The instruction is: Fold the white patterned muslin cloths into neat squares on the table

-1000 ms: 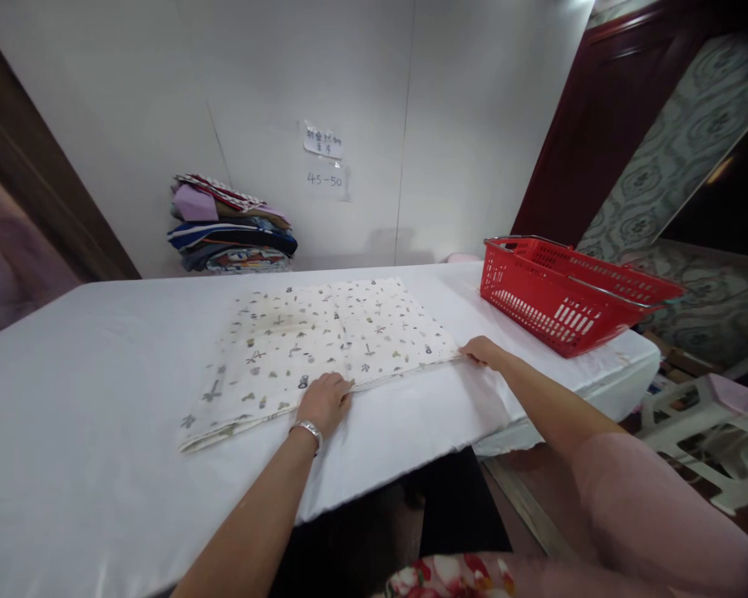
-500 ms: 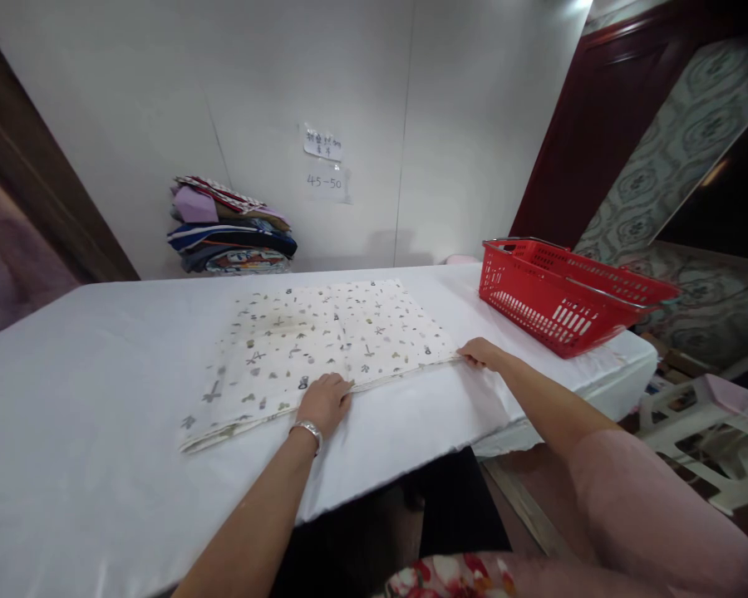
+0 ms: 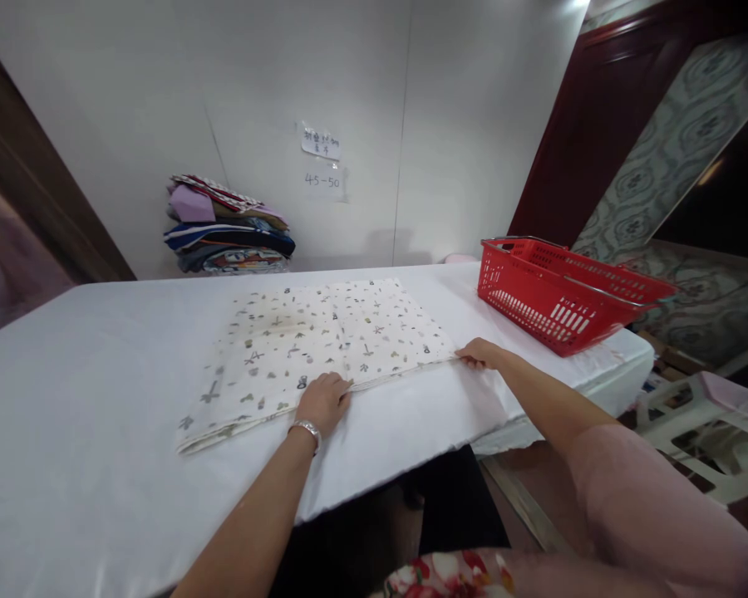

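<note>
A cream cloth printed with small grey and olive motifs lies folded in layers on the white-covered table. My left hand, with a silver bracelet at its wrist, grips the middle of the cloth's near edge, fingers together on top and thumb to the right. At the near right corner, my right hand pinches the edge between thumb and fingers. The near edge runs fairly straight between both hands, and its loose layers show at the left corner.
Against the back wall stands a stack of folded fabrics. A red plastic basket sits at the table's right end. Two paper notes are taped to the wall. Beyond the table is a white plastic stool.
</note>
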A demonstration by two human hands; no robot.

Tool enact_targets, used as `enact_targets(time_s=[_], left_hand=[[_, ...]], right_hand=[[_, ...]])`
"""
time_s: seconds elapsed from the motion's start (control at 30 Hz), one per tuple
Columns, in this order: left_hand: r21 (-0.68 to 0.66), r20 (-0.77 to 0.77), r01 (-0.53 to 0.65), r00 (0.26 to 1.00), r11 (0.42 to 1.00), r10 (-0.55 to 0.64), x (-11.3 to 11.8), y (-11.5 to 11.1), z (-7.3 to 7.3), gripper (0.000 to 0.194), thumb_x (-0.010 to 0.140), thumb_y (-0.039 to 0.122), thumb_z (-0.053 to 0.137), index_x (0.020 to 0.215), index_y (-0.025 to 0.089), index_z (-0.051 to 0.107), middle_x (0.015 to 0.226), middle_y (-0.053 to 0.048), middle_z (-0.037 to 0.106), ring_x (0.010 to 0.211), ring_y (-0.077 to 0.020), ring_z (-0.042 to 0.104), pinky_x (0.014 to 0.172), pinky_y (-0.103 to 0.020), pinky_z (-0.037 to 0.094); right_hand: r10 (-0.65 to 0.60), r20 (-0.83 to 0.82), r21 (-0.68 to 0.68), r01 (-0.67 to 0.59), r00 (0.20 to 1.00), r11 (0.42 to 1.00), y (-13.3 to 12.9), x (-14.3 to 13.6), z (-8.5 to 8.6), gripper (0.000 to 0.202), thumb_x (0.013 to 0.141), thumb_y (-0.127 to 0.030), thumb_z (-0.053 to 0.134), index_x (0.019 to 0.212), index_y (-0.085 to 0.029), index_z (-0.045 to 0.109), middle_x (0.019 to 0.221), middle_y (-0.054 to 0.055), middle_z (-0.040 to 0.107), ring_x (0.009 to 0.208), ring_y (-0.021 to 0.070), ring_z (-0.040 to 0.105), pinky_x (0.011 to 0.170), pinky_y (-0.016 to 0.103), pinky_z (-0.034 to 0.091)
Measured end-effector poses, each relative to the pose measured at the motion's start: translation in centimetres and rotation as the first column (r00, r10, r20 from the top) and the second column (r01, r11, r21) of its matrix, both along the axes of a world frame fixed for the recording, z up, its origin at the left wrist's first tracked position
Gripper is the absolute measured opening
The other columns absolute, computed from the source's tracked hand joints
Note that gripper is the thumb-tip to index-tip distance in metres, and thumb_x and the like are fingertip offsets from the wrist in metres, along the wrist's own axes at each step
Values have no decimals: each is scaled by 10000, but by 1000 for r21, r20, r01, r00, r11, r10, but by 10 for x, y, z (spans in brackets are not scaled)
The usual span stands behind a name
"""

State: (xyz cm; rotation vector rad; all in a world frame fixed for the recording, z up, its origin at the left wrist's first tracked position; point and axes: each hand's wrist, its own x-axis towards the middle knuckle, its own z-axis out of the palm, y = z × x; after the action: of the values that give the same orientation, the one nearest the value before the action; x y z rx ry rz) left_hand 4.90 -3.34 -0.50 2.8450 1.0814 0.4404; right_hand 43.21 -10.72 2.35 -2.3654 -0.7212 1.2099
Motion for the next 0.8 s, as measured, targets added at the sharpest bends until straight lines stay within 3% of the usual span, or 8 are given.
enact_targets(time_s=[0.57, 0.8], left_hand=[[-34, 4, -5, 1000, 999, 5, 0, 1, 0, 202, 834, 219, 450, 930, 193, 625, 914, -54, 580, 870, -182, 483, 786, -312, 375], [-41, 0, -10, 1000, 999, 10, 0, 0, 2, 188, 836, 216, 450, 912, 194, 620, 915, -56, 580, 875, -181, 487, 782, -315, 375]], right_hand=[[16, 52, 42, -18, 999, 999, 2, -2, -9, 377, 715, -409, 658, 524, -152, 460, 383, -24, 446, 329, 47, 329, 343, 189, 191], [18, 78, 194, -33, 997, 980, 12, 2, 7, 327, 750, -352, 616, 549, -155, 451, 417, -26, 456, 341, 30, 295, 343, 182, 178]])
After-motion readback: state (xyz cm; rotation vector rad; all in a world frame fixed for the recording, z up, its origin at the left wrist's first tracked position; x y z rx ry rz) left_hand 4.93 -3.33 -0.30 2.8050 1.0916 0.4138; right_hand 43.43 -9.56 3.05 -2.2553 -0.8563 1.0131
